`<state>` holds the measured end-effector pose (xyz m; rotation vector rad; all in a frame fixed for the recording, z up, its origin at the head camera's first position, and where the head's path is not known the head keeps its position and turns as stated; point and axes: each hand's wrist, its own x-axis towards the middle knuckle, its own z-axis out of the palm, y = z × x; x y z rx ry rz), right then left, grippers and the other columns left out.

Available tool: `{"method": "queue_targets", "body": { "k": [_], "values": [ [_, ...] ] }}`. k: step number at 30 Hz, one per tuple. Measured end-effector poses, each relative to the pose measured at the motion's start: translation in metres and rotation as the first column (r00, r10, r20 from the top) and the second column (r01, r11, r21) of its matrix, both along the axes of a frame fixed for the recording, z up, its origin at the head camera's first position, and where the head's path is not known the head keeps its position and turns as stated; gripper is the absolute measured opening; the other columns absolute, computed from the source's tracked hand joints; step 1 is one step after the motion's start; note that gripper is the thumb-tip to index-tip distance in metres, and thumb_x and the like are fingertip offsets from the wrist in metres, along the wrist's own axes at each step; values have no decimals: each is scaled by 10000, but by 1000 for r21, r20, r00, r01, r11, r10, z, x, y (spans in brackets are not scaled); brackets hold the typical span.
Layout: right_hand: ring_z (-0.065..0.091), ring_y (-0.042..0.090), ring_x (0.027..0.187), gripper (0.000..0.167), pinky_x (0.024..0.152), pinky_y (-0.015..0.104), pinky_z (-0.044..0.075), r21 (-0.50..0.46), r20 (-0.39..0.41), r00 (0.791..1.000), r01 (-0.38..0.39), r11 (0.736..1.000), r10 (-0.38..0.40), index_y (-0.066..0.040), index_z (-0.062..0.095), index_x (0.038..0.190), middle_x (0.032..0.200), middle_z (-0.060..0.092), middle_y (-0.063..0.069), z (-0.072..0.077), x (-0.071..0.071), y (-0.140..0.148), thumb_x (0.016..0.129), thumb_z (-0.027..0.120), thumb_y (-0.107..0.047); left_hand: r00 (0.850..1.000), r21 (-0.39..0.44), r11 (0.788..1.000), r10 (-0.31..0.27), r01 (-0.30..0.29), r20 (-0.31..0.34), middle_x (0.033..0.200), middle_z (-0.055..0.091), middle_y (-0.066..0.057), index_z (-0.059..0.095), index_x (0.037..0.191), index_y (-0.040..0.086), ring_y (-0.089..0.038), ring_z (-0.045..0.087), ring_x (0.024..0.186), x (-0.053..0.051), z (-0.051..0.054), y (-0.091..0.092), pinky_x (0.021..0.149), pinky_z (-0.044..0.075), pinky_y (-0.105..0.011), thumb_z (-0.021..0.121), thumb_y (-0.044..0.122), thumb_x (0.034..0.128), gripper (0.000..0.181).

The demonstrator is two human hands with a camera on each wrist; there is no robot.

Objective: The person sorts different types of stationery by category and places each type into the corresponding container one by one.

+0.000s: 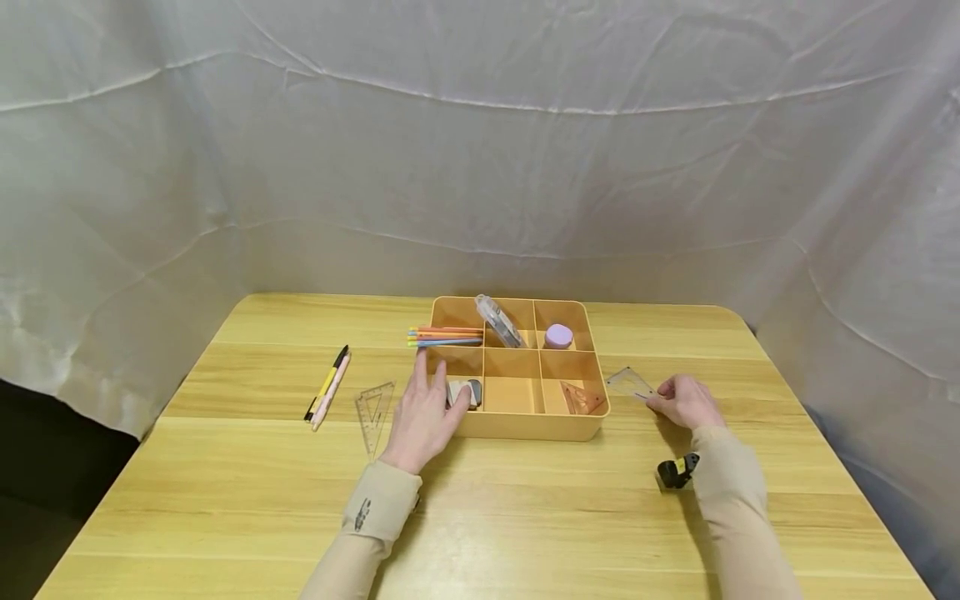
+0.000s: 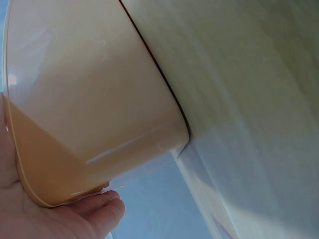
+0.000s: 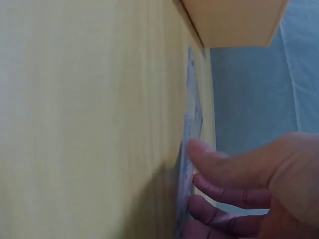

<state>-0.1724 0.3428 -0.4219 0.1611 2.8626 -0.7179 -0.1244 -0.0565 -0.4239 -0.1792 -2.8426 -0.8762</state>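
An orange-tan organizer box (image 1: 525, 427) with several compartments stands at the table's middle. My left hand (image 1: 423, 417) rests on its front left corner, fingers spread over the left side. Its thumb reaches over the front rim beside white and grey eraser-like pieces (image 1: 463, 392). In the left wrist view, fingers (image 2: 107, 214) lie along the box's outer wall. To the right of the box, my right hand (image 1: 686, 402) pinches a clear set square (image 1: 630, 382) by one end. The right wrist view shows that set square (image 3: 187, 159) edge-on, tilted slightly off the tabletop.
Several colored pencils (image 1: 446, 336), a clear case (image 1: 498, 321), a lilac round item (image 1: 558, 337) and an orange set square (image 1: 581, 398) are in the box. Another clear set square (image 1: 373, 408) and two pens (image 1: 330, 387) lie left. A black device (image 1: 675, 472) sits at the right cuff.
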Motion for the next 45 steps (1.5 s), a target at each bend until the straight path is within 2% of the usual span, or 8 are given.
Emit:
{"method": "queue_targets", "body": {
  "k": [5, 9, 16, 21, 27, 33, 39, 45],
  "values": [
    [581, 423, 1049, 505, 919, 531, 496, 48, 38, 998, -45, 998, 43, 127, 557, 1198, 1217, 591, 342, -1, -7, -2, 955, 654, -305, 1000, 2, 1000, -1, 1, 0, 1654, 122, -303, 395, 1500, -60, -512, 366, 1438, 0, 0, 0, 1125, 416, -598, 436, 494, 1032, 726],
    [576, 398, 1005, 457, 895, 510, 494, 64, 45, 998, -52, 997, 50, 129, 557, 1177, 1185, 600, 334, -1, -12, -5, 948, 670, -249, 1000, 2, 1000, 2, -2, 5, 1659, 113, -295, 390, 1505, -53, -512, 359, 1442, 0, 0, 0, 1131, 408, -600, 428, 501, 1033, 729],
    [582, 369, 965, 361, 858, 482, 489, 50, 49, 999, -12, 999, 10, 105, 617, 1115, 1142, 628, 301, -3, -17, -8, 934, 692, -199, 1000, 4, 1000, 1, -1, 4, 1660, 113, -292, 387, 1508, -50, -509, 355, 1446, 0, -1, 0, 1125, 412, -605, 424, 506, 1033, 732],
    [575, 361, 942, 350, 835, 470, 478, 34, 45, 998, -42, 999, 40, 104, 634, 1080, 1097, 640, 286, -2, -18, -7, 917, 709, -197, 1000, 5, 1000, 1, -1, 6, 1661, 116, -289, 389, 1509, -45, -509, 355, 1446, 1, -2, 0, 1120, 415, -610, 424, 506, 1033, 729],
    [576, 416, 1035, 509, 919, 531, 493, -4, 96, 991, -93, 996, 93, 148, 543, 1196, 1181, 593, 335, 6, -23, -8, 945, 669, -277, 1000, 6, 1000, 1, -1, 4, 1659, 117, -294, 389, 1507, -47, -510, 359, 1443, 0, -2, 0, 1133, 403, -603, 422, 509, 1034, 732],
    [561, 391, 1067, 671, 939, 518, 507, 2, 139, 986, -90, 996, 89, 153, 471, 1310, 1257, 559, 347, 10, -31, -19, 956, 652, -387, 1000, 6, 1000, -1, 1, 6, 1660, 117, -290, 390, 1508, -46, -506, 360, 1444, 0, -2, 1, 1134, 404, -602, 423, 508, 1033, 731],
    [579, 433, 1099, 585, 977, 526, 489, 50, 115, 985, -134, 990, 128, 148, 520, 1232, 1237, 589, 340, 10, -40, -29, 933, 692, -325, 1000, 4, 1000, -1, 1, 15, 1663, 109, -287, 384, 1512, -44, -507, 357, 1446, 0, -3, 1, 1133, 403, -604, 418, 511, 1034, 733],
    [593, 413, 1047, 526, 946, 510, 497, 27, 85, 986, -146, 989, 144, 142, 570, 1155, 1165, 627, 321, 7, -42, -35, 898, 743, -283, 1000, -1, 1000, -3, 3, 15, 1659, 107, -297, 381, 1511, -50, -508, 351, 1449, -1, -2, 0, 1139, 398, -601, 420, 505, 1036, 732]
  ]
}}
